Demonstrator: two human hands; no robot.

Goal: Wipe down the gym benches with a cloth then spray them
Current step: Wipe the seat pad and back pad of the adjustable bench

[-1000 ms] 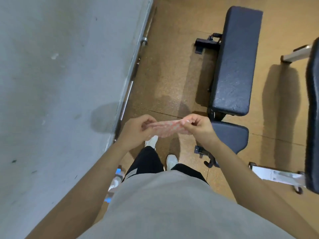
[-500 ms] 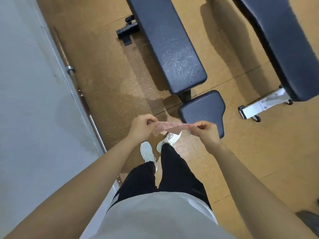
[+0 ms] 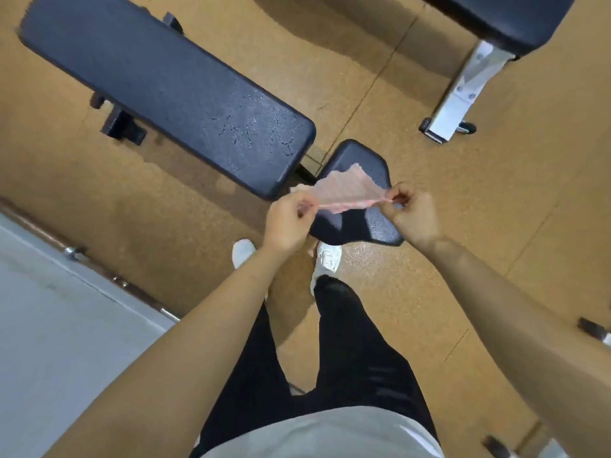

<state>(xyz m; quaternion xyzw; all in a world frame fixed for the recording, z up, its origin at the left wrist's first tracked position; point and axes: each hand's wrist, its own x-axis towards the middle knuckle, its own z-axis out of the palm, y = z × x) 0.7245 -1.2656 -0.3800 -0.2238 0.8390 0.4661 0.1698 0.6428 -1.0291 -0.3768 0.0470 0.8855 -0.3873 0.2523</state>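
A pink striped cloth (image 3: 344, 190) is stretched between my two hands above the small seat pad (image 3: 360, 226) of a dark blue gym bench. My left hand (image 3: 287, 219) pinches the cloth's left end and my right hand (image 3: 413, 213) pinches its right end. The bench's long back pad (image 3: 158, 84), scuffed near its close end, runs up and to the left. A second dark bench (image 3: 506, 18) on a white frame stands at the top right. No spray bottle shows.
A barbell (image 3: 109, 276) lies on the floor along the grey wall (image 3: 59, 358) at the left. The second bench's white foot (image 3: 453, 114) with a wheel rests on the tan floor. Dark metal parts (image 3: 595, 332) poke in at the right edge.
The view has swung right and closer to the bench. The cloth, held narrow between my hands before, now fans out wider over the seat pad.
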